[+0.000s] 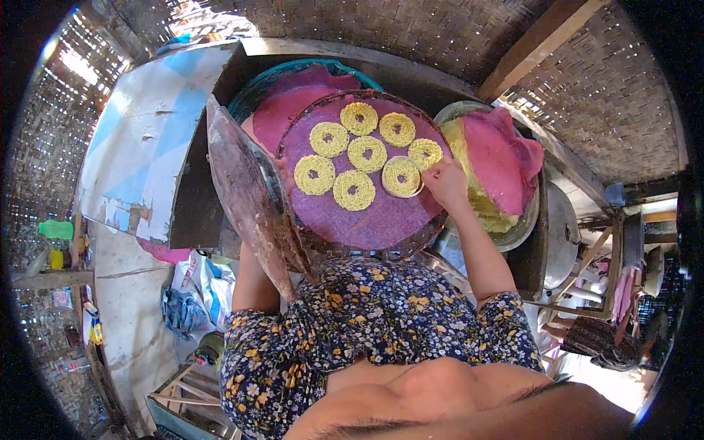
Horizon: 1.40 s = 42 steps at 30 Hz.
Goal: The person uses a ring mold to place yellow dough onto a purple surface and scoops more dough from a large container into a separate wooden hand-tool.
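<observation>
Several yellow rings of squiggly dough strands (367,154) lie on a purple-pink cloth (379,228) over a round tray (440,224) in front of me. My right hand (446,184) pinches the rim of a pale round ring mould (403,195) at the tray's right side. The mould surrounds one dough ring (400,176), with another just behind it. A big weathered wooden piece (247,187), pointed at both ends, stands before my left arm. Only part of my left hand (285,173) shows past it, at the tray's left edge; its grip is mostly hidden.
To the right, a metal basin (525,231) holds a yellow mass (489,212) under a pink cloth (498,159). A teal basin (247,91) sits behind the tray. A painted board box (151,148) rises at left. Plastic bags (206,286) lie near my left elbow.
</observation>
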Tool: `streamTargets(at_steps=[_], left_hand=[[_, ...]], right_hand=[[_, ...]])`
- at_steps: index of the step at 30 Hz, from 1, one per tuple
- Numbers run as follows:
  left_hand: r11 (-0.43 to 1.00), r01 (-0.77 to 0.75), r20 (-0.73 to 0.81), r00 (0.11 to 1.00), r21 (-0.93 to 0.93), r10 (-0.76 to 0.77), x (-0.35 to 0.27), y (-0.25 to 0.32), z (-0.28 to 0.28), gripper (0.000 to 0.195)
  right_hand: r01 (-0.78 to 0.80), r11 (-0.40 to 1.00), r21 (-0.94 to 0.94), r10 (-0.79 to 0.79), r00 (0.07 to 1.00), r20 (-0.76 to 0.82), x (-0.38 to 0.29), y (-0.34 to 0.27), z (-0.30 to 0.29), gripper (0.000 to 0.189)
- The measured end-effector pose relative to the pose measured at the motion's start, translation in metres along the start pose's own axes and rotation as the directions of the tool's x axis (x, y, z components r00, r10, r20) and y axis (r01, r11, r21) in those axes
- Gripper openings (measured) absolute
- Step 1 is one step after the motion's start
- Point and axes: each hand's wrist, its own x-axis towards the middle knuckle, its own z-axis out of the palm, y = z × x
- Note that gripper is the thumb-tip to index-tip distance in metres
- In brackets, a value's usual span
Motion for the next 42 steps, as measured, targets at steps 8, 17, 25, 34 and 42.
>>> streamTargets(at_steps=[8, 17, 25, 34, 42], left_hand=[[1.0, -0.01, -0.002, 1.0, 0.005, 0.01, 0.001, 0.001, -0.001, 0.037], [1.0, -0.013, 0.002, 1.0, 0.007, 0.013, 0.0, 0.001, 0.001, 0.036], [1.0, -0.021, -0.001, 1.0, 0.011, 0.021, 0.001, 0.004, 0.0, 0.034], [1.0, -0.019, -0.001, 1.0, 0.013, 0.019, 0.001, 0.004, 0.003, 0.033], [0.999, -0.039, -0.019, 0.999, 0.011, 0.039, -0.006, 0.007, -0.001, 0.032]], right_hand=[[0.068, 0.997, -0.025, -0.069, 0.996, -0.056, -0.003, -0.002, -0.001, 0.02], [0.007, 1.0, 0.012, -0.007, 0.999, -0.036, -0.005, -0.002, -0.002, 0.019], [-0.008, 0.997, 0.079, 0.014, 0.998, -0.068, -0.004, -0.001, -0.004, 0.021], [0.029, 0.999, 0.021, -0.027, 0.996, -0.088, 0.008, -0.003, 0.001, 0.02], [0.066, 0.965, 0.255, -0.114, 0.977, 0.178, -0.022, -0.021, -0.019, 0.016]])
